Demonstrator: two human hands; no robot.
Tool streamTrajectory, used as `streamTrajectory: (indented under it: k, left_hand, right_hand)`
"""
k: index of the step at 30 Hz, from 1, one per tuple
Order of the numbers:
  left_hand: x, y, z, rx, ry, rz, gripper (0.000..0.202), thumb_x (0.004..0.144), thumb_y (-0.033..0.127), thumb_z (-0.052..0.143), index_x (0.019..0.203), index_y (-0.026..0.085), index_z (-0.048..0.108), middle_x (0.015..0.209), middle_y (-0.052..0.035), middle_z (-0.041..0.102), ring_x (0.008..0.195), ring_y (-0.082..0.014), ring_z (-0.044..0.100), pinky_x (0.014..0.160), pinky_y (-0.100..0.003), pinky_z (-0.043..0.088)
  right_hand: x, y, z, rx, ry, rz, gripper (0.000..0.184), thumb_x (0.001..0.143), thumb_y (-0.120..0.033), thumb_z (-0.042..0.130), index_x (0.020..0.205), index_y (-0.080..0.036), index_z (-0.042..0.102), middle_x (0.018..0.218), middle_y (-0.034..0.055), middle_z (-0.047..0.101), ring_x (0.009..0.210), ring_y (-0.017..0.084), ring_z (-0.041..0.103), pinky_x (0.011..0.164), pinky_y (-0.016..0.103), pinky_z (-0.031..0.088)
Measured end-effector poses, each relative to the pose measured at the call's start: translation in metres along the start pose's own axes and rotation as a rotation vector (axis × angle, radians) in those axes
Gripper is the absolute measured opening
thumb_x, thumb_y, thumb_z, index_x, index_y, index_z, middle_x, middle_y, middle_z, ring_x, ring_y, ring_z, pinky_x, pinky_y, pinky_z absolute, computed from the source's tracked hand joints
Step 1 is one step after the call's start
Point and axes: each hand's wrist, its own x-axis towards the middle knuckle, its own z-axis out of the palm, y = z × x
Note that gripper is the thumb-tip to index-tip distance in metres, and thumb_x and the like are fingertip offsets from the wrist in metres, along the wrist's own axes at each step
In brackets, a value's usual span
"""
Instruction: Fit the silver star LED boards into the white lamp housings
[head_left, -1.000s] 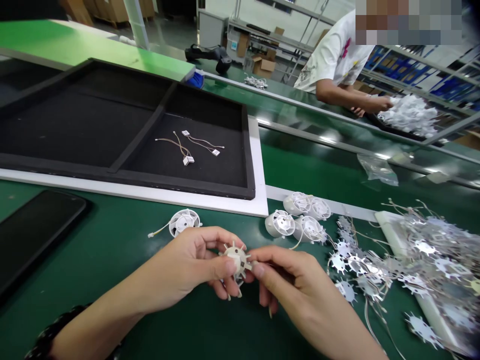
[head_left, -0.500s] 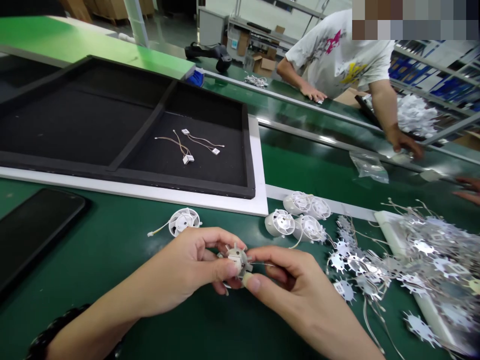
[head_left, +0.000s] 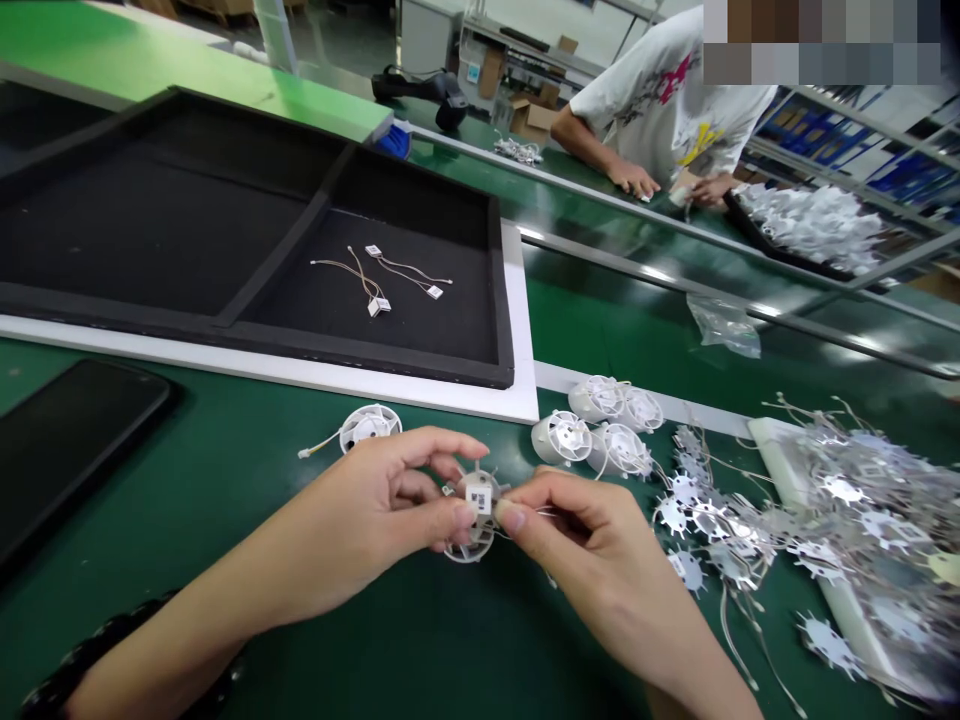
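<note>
Between my hands is a spoked metal disc [head_left: 491,478] with a small white square module [head_left: 478,499] bearing a printed code on its face. A white round fan housing [head_left: 471,548] shows just beneath it; whether the two are joined I cannot tell. My left hand [head_left: 397,505] is closed round the left side, thumb at the white module. From the right, my right hand [head_left: 592,545] pinches the disc's edge, where thin wires run out. Another white fan [head_left: 369,425] with a short cable sits beyond my left hand. Several white fans [head_left: 564,438] stand together past my right hand.
A heap of spoked metal discs with wires [head_left: 885,530] fills the right side. Several small wired modules [head_left: 379,306] lie in a black divided tray [head_left: 420,345]. A black phone-like slab [head_left: 82,450] rests at left. A plastic bag [head_left: 724,325] and a co-worker [head_left: 675,120] are across.
The disc has turned so its coded white module faces me, and the fan housing shows below it. The co-worker's one hand has drawn back toward the other.
</note>
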Motion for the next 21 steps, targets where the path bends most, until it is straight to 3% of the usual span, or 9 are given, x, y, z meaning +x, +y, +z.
streamTrajectory:
  k: [3, 6, 8, 11, 15, 21]
  left_hand:
    - [-0.008, 0.0, -0.004, 0.361, 0.027, 0.137, 0.04, 0.094, 0.039, 0.072, 0.134, 0.036, 0.063, 0.111, 0.0025, 0.071, 0.089, -0.0158, 0.072, 0.082, -0.027, 0.061]
    - [-0.011, -0.003, -0.005, 0.693, -0.037, 0.318, 0.051, 0.098, 0.033, 0.069, 0.144, 0.043, 0.051, 0.134, 0.0027, 0.064, 0.108, -0.0199, 0.068, 0.09, -0.03, 0.057]
    - [-0.009, -0.005, -0.004, 0.826, -0.079, 0.426, 0.049, 0.098, 0.027, 0.069, 0.142, 0.038, 0.051, 0.138, 0.0009, 0.062, 0.115, -0.0228, 0.066, 0.092, -0.032, 0.055]
    - [-0.004, -0.01, -0.002, 0.935, -0.099, 0.521, 0.035, 0.097, 0.024, 0.071, 0.129, 0.026, 0.059, 0.13, -0.0041, 0.065, 0.112, -0.0256, 0.067, 0.092, -0.034, 0.054]
    - [-0.004, -0.013, -0.003, 1.015, -0.071, 0.538, 0.027, 0.098, 0.027, 0.069, 0.124, 0.021, 0.063, 0.149, -0.0124, 0.054, 0.129, -0.033, 0.06, 0.103, -0.041, 0.052]
    - [-0.005, -0.013, -0.006, 1.051, -0.1, 0.438, 0.032, 0.099, 0.028, 0.068, 0.129, 0.019, 0.063, 0.155, -0.0124, 0.051, 0.136, -0.034, 0.056, 0.109, -0.045, 0.05]
  right_hand:
    - [-0.003, 0.006, -0.004, 0.002, 0.018, 0.032, 0.033, 0.092, -0.047, 0.068, 0.076, -0.019, 0.075, 0.065, -0.0005, 0.055, 0.056, 0.011, 0.042, 0.048, 0.023, 0.033]
    - [-0.007, 0.015, -0.006, 0.034, -0.01, 0.079, 0.034, 0.091, -0.049, 0.07, 0.076, -0.019, 0.074, 0.065, -0.0008, 0.053, 0.058, 0.012, 0.039, 0.049, 0.024, 0.031]
    - [-0.009, 0.021, -0.005, 0.056, -0.038, 0.103, 0.035, 0.091, -0.051, 0.069, 0.075, -0.019, 0.073, 0.065, -0.0008, 0.051, 0.06, 0.012, 0.039, 0.051, 0.025, 0.03]
    - [-0.011, 0.024, -0.002, 0.058, -0.069, 0.134, 0.037, 0.093, -0.052, 0.067, 0.077, -0.019, 0.074, 0.068, 0.0003, 0.053, 0.063, 0.013, 0.041, 0.053, 0.026, 0.032]
    - [-0.012, 0.025, 0.005, 0.039, -0.007, 0.188, 0.035, 0.093, -0.052, 0.067, 0.082, -0.02, 0.072, 0.073, 0.0012, 0.06, 0.065, 0.015, 0.046, 0.057, 0.027, 0.036]
    - [-0.01, 0.027, 0.012, -0.043, 0.024, 0.215, 0.035, 0.094, -0.052, 0.063, 0.079, -0.02, 0.066, 0.069, -0.0009, 0.055, 0.062, 0.014, 0.045, 0.056, 0.027, 0.035]
